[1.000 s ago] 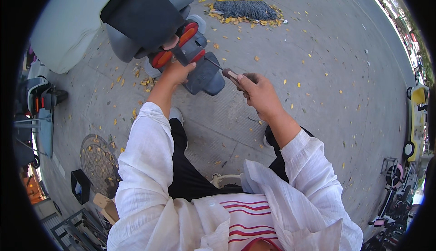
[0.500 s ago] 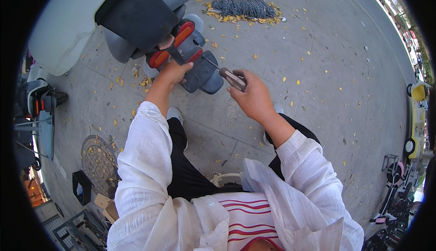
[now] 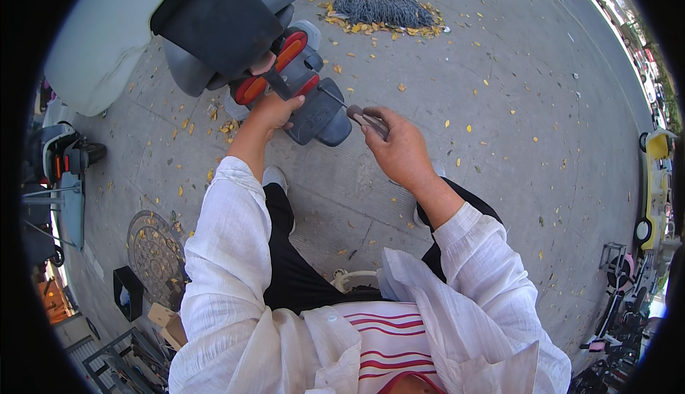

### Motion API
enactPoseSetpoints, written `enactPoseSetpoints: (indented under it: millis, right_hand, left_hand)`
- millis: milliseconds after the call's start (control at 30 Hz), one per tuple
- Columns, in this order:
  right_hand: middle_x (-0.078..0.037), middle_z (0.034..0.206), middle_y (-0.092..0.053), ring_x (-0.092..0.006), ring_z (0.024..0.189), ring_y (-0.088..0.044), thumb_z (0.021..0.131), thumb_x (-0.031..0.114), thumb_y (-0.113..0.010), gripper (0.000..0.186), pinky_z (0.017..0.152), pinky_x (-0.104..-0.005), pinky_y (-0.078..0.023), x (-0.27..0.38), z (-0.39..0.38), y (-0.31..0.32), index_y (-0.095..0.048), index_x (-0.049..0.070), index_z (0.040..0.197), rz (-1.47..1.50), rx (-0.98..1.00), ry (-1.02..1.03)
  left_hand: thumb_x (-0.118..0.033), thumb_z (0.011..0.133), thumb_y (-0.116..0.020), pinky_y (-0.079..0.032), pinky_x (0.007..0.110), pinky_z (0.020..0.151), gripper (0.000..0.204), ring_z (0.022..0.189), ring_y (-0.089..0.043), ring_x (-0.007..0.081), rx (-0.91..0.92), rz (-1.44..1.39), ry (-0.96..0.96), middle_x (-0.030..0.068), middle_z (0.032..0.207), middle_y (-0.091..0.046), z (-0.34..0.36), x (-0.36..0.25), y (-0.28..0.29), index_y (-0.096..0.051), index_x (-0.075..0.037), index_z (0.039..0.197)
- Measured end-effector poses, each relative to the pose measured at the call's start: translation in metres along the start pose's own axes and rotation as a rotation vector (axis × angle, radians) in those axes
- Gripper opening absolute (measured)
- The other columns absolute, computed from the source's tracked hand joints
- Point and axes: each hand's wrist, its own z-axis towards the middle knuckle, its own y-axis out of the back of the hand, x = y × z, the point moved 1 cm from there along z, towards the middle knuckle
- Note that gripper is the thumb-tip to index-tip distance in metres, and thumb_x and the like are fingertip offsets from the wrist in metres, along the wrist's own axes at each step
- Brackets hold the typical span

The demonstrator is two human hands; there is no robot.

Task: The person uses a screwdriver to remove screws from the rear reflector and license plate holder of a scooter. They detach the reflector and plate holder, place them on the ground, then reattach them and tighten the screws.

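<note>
1 screwdriver [image 3: 356, 113], brn hdl [image 3: 371, 122], thin dk shaft [image 3: 333, 96]

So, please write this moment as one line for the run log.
left grip: touching dark mudguard | right grip: holding screwdriver, tip beside red reflector | nearby: grey mop

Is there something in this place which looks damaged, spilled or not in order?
Only the leaves look untidy: a heap lies around the mop, and others are scattered over the pavement. The mudguard by the screwdriver shows no clear break.
</note>
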Motion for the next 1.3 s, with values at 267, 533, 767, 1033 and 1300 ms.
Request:
enactPoseSetpoints:
  millis: [267, 533, 767, 1033, 1300]
  right_hand:
    - [-0.022, 0.106, -0.06, -0.0353, 0.093, -0.061, 0.081, 0.018, -0.068, 0.039, 0.078, -0.0408, -0.049, 0.003, -0.001, 0.001, -0.058, -0.004, 0.112, -0.026, -0.046, -0.008]
    - [-0.014, 0.089, -0.065, -0.0224, 0.08, -0.058, 0.09, 0.035, -0.058, 0.046, 0.072, -0.0337, -0.048, -0.011, 0.008, 0.003, -0.059, -0.006, 0.111, 0.36, 0.164, -0.389]
    - [-0.022, 0.102, -0.064, -0.0349, 0.091, -0.064, 0.079, 0.019, -0.069, 0.038, 0.079, -0.041, -0.05, -0.002, -0.002, -0.001, -0.06, -0.002, 0.11, -0.071, -0.026, 0.065]
    - [-0.022, 0.098, -0.065, -0.0305, 0.088, -0.065, 0.082, 0.025, -0.068, 0.046, 0.077, -0.0365, -0.05, -0.008, 0.008, 0.004, -0.058, -0.005, 0.115, 0.42, 0.116, -0.446]
    - [-0.023, 0.094, -0.066, -0.0307, 0.077, -0.063, 0.085, 0.025, -0.065, 0.044, 0.071, -0.0399, -0.049, -0.001, -0.002, 0.0, -0.059, -0.007, 0.114, -0.151, -0.03, 0.165]
  left_hand:
    - [-0.028, 0.084, -0.068, -0.054, 0.031, 0.07, 0.071, 0.113, -0.055, 0.0254, 0.008, 0.013, -0.002, 0.018, 0.134, -0.048, -0.003, -0.004, 0.001, -0.036, 0.0, 0.141]
    - [-0.028, 0.084, -0.068, -0.054, 0.033, 0.072, 0.072, 0.116, -0.053, 0.0267, 0.009, 0.005, 0.013, 0.0185, 0.137, -0.045, -0.003, -0.003, 0.001, -0.035, -0.002, 0.142]
    - [-0.03, 0.084, -0.067, -0.054, 0.034, 0.074, 0.073, 0.117, -0.053, 0.0279, -0.001, 0.024, 0.04, 0.0188, 0.136, -0.046, 0.001, -0.002, 0.001, -0.035, -0.002, 0.143]
    - [-0.031, 0.083, -0.068, -0.053, 0.035, 0.075, 0.072, 0.112, -0.056, 0.0284, -0.035, 0.099, 0.029, 0.019, 0.13, -0.052, 0.002, -0.003, -0.001, -0.038, 0.0, 0.14]
    - [-0.034, 0.081, -0.07, -0.053, 0.033, 0.072, 0.068, 0.107, -0.059, 0.0267, -0.089, 0.086, -0.013, 0.0175, 0.122, -0.058, 0.001, -0.004, -0.003, -0.047, 0.002, 0.134]
